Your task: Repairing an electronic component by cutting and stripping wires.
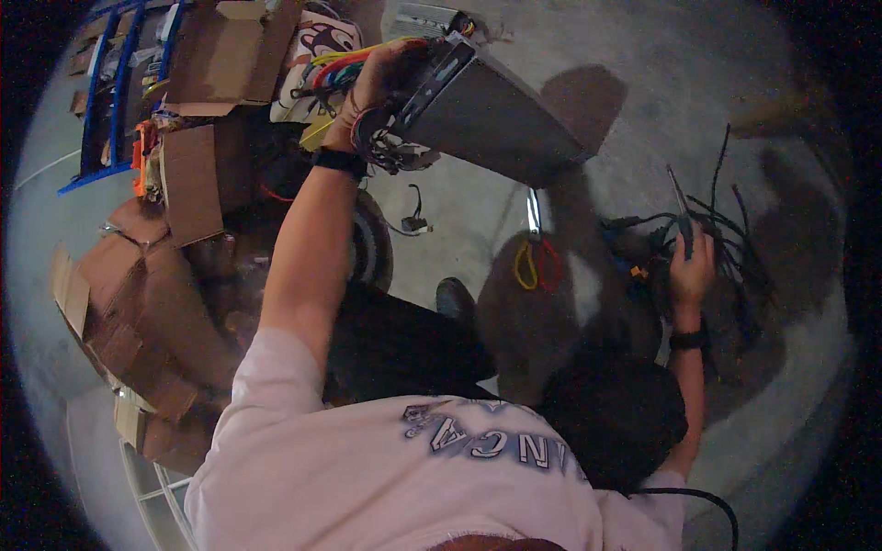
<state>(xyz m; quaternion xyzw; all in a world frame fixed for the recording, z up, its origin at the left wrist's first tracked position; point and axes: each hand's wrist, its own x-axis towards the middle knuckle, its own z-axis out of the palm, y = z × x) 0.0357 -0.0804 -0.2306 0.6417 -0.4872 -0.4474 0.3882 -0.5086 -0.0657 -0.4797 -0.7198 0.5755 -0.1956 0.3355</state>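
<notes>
My left hand [369, 92] is stretched out at the upper middle, closed around the wired end of a grey metal box [514, 115]. The box is tilted over the floor, its long side facing me. Bundles of coloured wires [342, 69], red, yellow and green among them, spill out around that hand and partly hide its fingers. On the right, my right hand [691, 274] grips a screwdriver [681, 207] by its dark handle, the thin shaft pointing up and away. Below the box, scissors [537, 262] with one yellow and one red handle loop lie on the floor.
Black cables [730, 243] lie tangled beside my right hand. A short cable with a plug [417, 220] rests on the floor. A finned metal box [430, 18] sits at the far edge. Cardboard boxes [147, 303] and a blue rack [96, 119] stand left.
</notes>
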